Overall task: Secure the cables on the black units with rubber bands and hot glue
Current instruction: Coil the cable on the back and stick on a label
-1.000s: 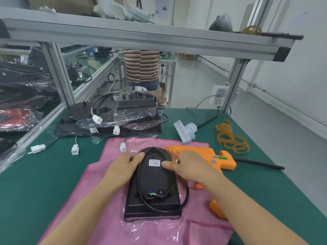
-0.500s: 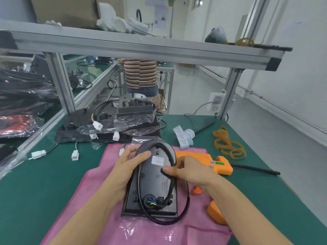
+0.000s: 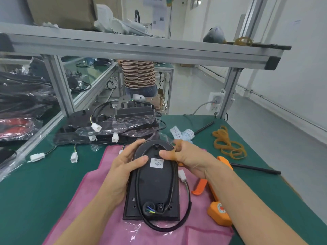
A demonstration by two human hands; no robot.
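Hands grip black unit (image 3: 154, 183): left (image 3: 122, 167) clasping side, right (image 3: 189, 156) pinching rubber band (image 3: 174, 152).

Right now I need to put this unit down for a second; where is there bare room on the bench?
Bare green mat lies left of the pink cloth, below the loose white connectors. A smaller patch sits right of the glue gun. Crowded: the far side with the bagged black units, and around the rubber bands.

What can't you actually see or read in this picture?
- White label on the black unit: print too small to read, head view.
- Hot glue gun: its middle is hidden behind the right hand and forearm.
- Person in striped shirt: upper body hidden by the shelf beam.
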